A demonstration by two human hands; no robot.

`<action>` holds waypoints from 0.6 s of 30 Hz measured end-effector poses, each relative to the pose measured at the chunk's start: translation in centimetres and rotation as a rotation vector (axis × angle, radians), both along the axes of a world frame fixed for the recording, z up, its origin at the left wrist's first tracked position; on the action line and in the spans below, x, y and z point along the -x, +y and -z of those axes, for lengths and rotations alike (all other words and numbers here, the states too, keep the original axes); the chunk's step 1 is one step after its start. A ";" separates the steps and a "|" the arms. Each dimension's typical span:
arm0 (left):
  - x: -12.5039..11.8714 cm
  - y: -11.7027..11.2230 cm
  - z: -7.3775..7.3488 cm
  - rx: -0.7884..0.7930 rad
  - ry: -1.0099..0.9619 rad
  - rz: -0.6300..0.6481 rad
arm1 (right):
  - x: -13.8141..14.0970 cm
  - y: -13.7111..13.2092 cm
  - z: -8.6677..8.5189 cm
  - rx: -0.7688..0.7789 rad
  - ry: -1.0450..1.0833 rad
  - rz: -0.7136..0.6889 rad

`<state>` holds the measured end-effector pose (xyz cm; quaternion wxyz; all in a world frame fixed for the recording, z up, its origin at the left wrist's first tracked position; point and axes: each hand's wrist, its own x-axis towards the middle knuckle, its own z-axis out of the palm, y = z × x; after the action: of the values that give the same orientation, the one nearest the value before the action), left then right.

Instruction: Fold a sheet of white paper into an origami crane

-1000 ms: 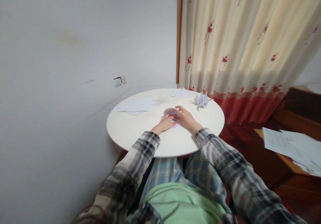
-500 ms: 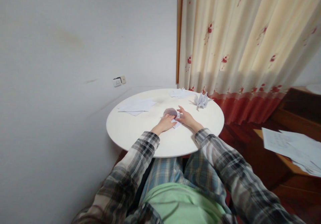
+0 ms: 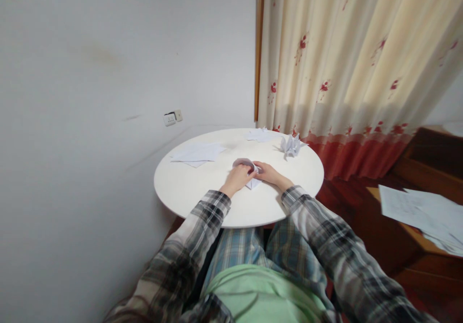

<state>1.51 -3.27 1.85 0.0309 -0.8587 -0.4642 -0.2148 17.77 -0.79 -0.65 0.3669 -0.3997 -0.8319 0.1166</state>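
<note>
White folded paper (image 3: pixel 253 184) here, left hand (image 3: pixel 238 177) clamped on one side, right hand (image 3: pixel 269 173) pinching the other, pretty close together over a round table (image 3: pixel 188 188).

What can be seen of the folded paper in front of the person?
The folded paper is white and looks thin. Its far part stands up in a rounded, curved flap, shaded inside; its near part is flatter, with visible creases. It sits on the table, around the middle. The left grip covers part of its left side; the right grip touches its right side. Fingers hide much of it, so its full shape cannot be told.
</note>
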 end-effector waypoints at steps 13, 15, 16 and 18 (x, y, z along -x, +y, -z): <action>-0.2 0.3 0.6 -0.018 -0.075 0.027 | 0.6 -1.0 -0.6 0.014 0.000 -0.065; -0.2 0.3 0.6 -0.007 -0.097 0.020 | 0.6 -1.1 -0.6 0.027 0.007 -0.052; -0.1 0.3 0.6 -0.002 -0.109 0.019 | 0.6 -1.1 -0.6 0.033 0.010 -0.053; -0.1 0.4 0.6 0.011 -0.133 0.024 | 0.6 -1.1 -0.5 0.048 0.017 -0.062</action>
<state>1.63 -2.82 1.22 -0.0075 -0.8483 -0.4559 -0.2693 17.20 -1.91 -0.11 0.3606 -0.3814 -0.8377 0.1511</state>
